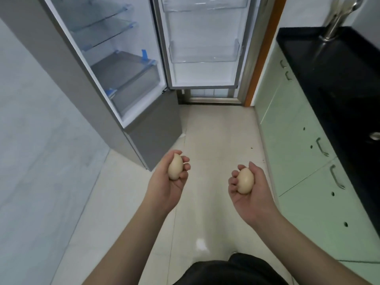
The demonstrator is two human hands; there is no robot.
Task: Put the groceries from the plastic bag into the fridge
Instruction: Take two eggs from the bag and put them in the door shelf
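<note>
Nearest to me I see two bare forearms reaching out over the pale glossy tiled floor [216, 130], palms turned up. I count two smooth beige eggs, one per hand. My left hand [166, 182] cups the left egg [175, 166], fingers curled round its far side and thumb along its near edge. My right hand [249, 194] cradles the right egg [245, 181] the same way, fingers wrapped up its left side. The two hands are well apart.

Further on, to my right, runs a row of mint-green cabinet fronts [304, 161] under a black stone counter [339, 79], with one chrome tap [337, 19] at its far end.

Farthest, the tall grey fridge [98, 103] stands open: I count two glass shelves [98, 23] above one clear drawer [131, 79], and on the swung-out white door [205, 48] two clear bins [203, 53].
</note>
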